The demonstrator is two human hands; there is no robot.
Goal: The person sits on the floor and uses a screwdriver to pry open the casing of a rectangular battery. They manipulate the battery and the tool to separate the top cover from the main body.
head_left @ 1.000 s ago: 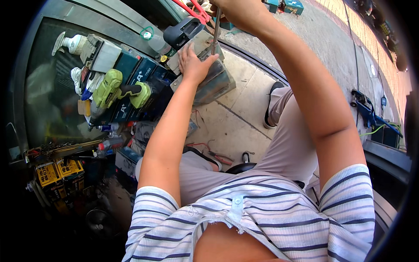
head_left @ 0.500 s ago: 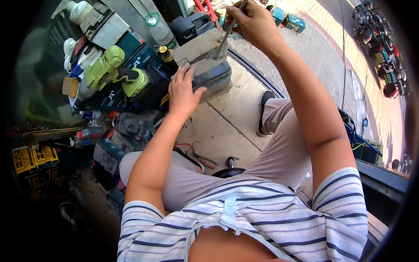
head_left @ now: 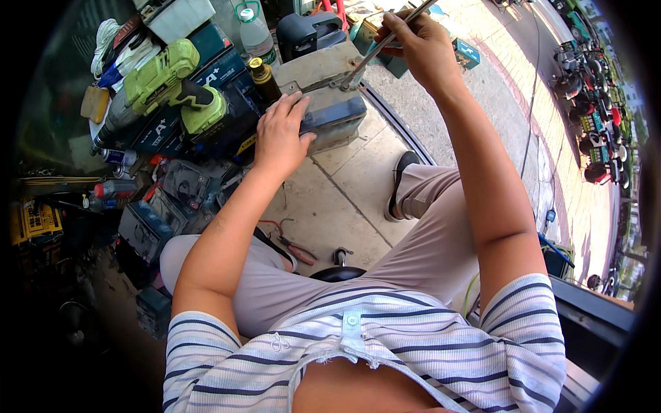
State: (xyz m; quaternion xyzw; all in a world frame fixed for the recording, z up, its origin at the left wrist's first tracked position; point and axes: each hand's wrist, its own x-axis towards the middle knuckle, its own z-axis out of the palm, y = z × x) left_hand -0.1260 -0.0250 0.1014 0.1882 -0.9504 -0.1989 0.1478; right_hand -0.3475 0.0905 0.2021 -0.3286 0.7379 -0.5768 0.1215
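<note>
A dusty grey box-like case [head_left: 322, 67] with a dark blue strip along its near side stands on the tiles at the upper middle. My left hand [head_left: 281, 134] lies on its left near edge, fingers spread. Up and to the right, the fingers of my right hand [head_left: 428, 58] are wrapped round a long, thin metal rod [head_left: 372, 56]. The rod slants down to the left, and its lower end meets the top of the case near a small metal fitting. Exactly how the rod's tip sits there is too small to tell.
A green cordless drill [head_left: 162, 79] lies on stacked boxes at the left, beside a dark bottle with a yellow cap [head_left: 263, 77]. A clear plastic bottle [head_left: 255, 38] stands behind. Red-handled pliers [head_left: 301, 253] lie on the floor near my legs. Motorbikes line the street at right.
My view has shifted slightly, moving the scene within the frame. My right hand still grips the rod and my left hand stays on the case.
</note>
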